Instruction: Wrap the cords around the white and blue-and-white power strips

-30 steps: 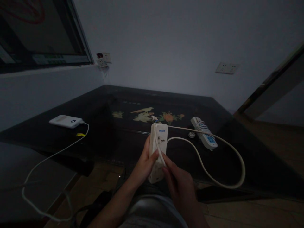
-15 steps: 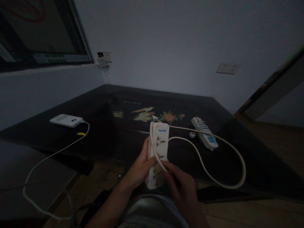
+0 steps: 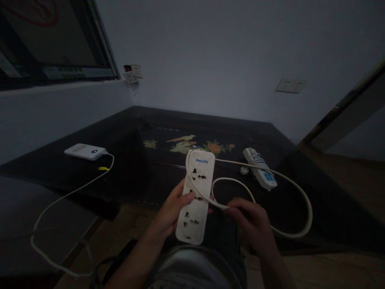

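Observation:
A white PHILIPS power strip point(image 3: 197, 216) is tilted in front of me, its socket face toward the camera. My left hand point(image 3: 173, 208) is closed round its left side, thumb on the face and fingertips showing at the right edge. A white power cord point(image 3: 207, 197) comes over the strip's upper end and slants down across its sockets. Just right of the strip, my right hand point(image 3: 251, 220) pinches this cord between thumb and fingers. More of the cord lies in a wide loop on the table to the right.
On the dark table point(image 3: 144, 176) a second power strip point(image 3: 259, 168) with its cord wrapped round it lies at right. A white power bank-like device point(image 3: 85, 151) with a thin cable point(image 3: 72, 188) lies at left. Wall sockets point(image 3: 290, 85) are behind.
My right hand has moved right, drawing the cord away from the strip's face. The strip has turned more toward the camera and tilted, its lower end shifting left.

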Demonstrator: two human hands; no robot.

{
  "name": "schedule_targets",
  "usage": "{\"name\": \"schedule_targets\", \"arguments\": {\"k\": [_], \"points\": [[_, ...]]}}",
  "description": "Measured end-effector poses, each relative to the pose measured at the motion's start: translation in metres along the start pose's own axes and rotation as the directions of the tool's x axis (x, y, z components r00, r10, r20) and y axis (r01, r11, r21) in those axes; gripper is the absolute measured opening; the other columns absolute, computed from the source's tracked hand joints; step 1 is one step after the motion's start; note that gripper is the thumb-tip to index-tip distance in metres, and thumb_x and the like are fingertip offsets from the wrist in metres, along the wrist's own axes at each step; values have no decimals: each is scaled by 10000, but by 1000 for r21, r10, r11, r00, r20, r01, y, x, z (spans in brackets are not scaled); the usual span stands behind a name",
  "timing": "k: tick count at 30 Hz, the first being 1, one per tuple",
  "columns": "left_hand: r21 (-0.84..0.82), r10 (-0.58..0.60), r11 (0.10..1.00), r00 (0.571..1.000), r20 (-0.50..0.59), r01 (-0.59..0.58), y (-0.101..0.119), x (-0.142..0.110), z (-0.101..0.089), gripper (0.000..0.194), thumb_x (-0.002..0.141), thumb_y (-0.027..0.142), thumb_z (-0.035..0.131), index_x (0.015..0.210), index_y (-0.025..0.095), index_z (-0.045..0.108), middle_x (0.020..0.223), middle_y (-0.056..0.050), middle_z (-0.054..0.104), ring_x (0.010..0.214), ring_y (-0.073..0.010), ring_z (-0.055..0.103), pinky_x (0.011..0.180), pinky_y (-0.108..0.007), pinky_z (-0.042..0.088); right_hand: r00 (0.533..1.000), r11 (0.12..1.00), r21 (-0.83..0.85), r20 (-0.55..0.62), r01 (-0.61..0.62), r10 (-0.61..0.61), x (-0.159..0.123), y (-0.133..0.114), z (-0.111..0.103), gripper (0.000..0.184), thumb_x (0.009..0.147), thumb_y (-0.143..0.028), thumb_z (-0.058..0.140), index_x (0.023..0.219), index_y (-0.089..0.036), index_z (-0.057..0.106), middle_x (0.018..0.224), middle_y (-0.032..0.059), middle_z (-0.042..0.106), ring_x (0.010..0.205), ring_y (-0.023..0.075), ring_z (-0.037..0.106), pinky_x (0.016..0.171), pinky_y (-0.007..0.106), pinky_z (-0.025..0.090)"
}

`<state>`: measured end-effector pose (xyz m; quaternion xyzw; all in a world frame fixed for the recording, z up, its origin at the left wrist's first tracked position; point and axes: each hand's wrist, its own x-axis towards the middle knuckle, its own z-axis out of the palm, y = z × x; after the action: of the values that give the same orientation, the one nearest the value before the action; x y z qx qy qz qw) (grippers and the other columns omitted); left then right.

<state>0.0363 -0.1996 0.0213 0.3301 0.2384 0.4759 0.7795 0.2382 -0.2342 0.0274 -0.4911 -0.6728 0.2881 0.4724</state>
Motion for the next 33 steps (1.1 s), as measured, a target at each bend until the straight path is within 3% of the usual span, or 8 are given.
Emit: {"name": "schedule_targets", "arguments": {"k": [4, 14, 20, 25, 33], "points": [[-11, -5, 1000, 1000, 28, 5, 0, 1, -1, 511, 751, 278, 704, 1216, 161, 529, 1151, -156, 663, 933, -295, 678, 720, -416, 593, 999, 1000, 26, 41, -14, 13, 9, 3, -5, 301, 854, -353, 552, 624, -173, 629, 587, 16, 618, 554, 131, 564, 512, 208, 426], [5, 31, 999, 995, 93, -32, -4, 0, -6, 486, 820, 305, 644, 1258, 191, 468, 1165, -148, 656, 911, -288, 691, 674, -381, 603, 997, 998, 10, 49, -67, 67, 25, -1, -12, 441, 865, -477, 481, 539, -180, 475, 522, -19, 430, 511, 105, 407, 469, 214, 325], [-48, 42, 998, 993, 108, -37, -3, 0, -9, 578, 814, 312, 657, 1323, 222, 398, 1123, -125, 671, 915, -272, 690, 718, -404, 591, 986, 985, 86, 94, -147, 139, 31, -2, -13, 456, 863, -502, 493, 543, -182, 431, 553, -28, 382, 532, 101, 354, 484, 220, 296], [-32, -2, 999, 988, 153, 7, -4, 0, -11, 652, 825, 425, 630, 1377, 229, 343, 1049, -144, 698, 931, -294, 686, 754, -412, 566, 975, 968, 165, 148, -190, 166, 37, -1, -18, 482, 839, -558, 514, 549, -183, 429, 538, -35, 367, 500, 91, 323, 458, 215, 284], [-62, 33, 998, 970, 240, -19, -9, 0, -15, 448, 829, 518, 578, 1107, 167, 553, 919, -121, 708, 738, -224, 688, 626, -345, 573, 952, 954, 216, 271, -206, 145, 51, -1, -22, 540, 796, -636, 525, 523, -185, 409, 501, -50, 318, 465, 77, 247, 431, 216, 211]]}}
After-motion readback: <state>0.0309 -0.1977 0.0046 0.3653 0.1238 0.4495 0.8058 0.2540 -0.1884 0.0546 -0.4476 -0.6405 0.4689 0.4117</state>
